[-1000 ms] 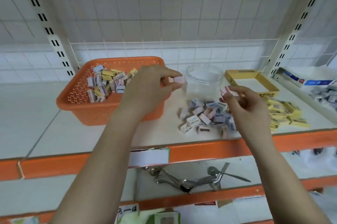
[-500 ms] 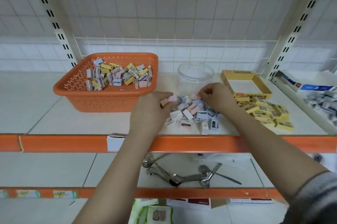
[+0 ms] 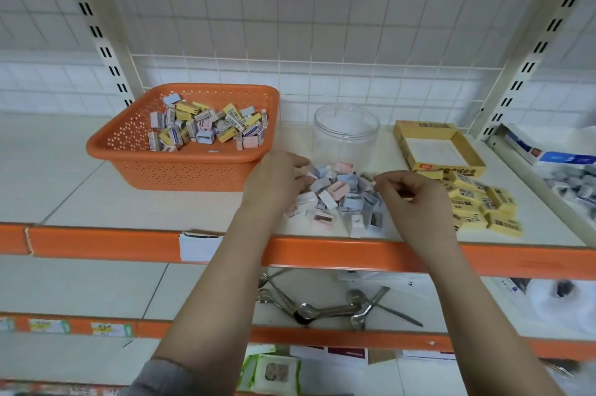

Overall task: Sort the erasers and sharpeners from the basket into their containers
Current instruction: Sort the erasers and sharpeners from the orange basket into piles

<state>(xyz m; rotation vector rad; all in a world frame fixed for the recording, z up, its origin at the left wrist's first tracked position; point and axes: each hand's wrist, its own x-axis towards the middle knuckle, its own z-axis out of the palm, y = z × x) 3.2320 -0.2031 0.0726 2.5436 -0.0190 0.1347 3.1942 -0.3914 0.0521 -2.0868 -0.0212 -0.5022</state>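
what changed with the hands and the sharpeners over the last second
Both hands came down from in front of the jar. The left hand and right hand now sit at the sharpener pile; their held sharpeners are out of sight. Basket and yellow erasers unchanged.

I see a perforated orange plastic basket [image 3: 180,160] with a smooth, slightly glossy rim. Beside it stands a clear, glossy plastic jar [image 3: 345,134]. The open yellow box [image 3: 437,150] looks like matt cardboard. Below, shiny metal spoons [image 3: 325,310] lie on a matt white shelf board [image 3: 96,202] edged in smooth orange-painted metal.
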